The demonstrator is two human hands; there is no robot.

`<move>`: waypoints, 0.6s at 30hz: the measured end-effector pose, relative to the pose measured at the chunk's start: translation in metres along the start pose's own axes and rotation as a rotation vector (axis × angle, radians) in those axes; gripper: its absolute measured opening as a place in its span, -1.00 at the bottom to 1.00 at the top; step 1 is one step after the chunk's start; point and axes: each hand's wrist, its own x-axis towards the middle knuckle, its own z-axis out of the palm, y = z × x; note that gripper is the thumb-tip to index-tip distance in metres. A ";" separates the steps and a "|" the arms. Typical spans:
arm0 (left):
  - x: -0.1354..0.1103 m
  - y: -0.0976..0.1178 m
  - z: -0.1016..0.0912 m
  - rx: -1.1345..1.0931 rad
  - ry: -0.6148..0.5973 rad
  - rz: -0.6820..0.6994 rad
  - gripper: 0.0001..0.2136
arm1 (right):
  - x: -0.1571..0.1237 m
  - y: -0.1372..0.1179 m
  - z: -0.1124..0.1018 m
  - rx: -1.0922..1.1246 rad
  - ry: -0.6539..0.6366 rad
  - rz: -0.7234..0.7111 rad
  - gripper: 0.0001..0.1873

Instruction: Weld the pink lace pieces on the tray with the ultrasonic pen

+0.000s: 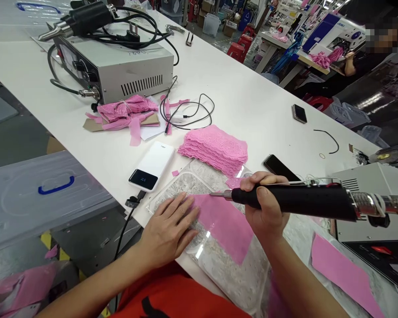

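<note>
My right hand (267,205) is wrapped round the black handle of an ultrasonic welding gun (305,201). Its metal tip meets the upper edge of a flat pink fabric piece (225,225). That fabric lies on a scuffed clear plastic board (232,276). My left hand (172,227) rests flat with fingers spread, its fingertips at the fabric's left end. Just beyond the board's middle sits a stack of pink lace pieces (215,148), with a small pink lace scrap (234,182) below it, partly hidden by my right hand.
A grey generator box (135,66) with a second black gun (86,20) stands at the back left. A white power bank (152,165), coiled cable (189,117) and phone (280,168) lie nearby. Another machine (378,212) and pink fabric (345,274) are at right. A person (351,66) sits beyond.
</note>
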 end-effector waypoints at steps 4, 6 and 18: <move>-0.001 -0.002 0.001 0.001 0.001 0.008 -0.65 | 0.002 0.000 0.002 0.001 0.023 -0.004 -0.89; -0.001 -0.003 0.000 0.002 -0.003 0.016 -0.64 | 0.005 -0.003 -0.001 0.005 0.046 -0.004 -0.88; 0.036 0.036 0.017 -0.163 -0.040 0.300 -0.74 | -0.010 -0.045 -0.076 -0.094 0.239 -0.019 -0.88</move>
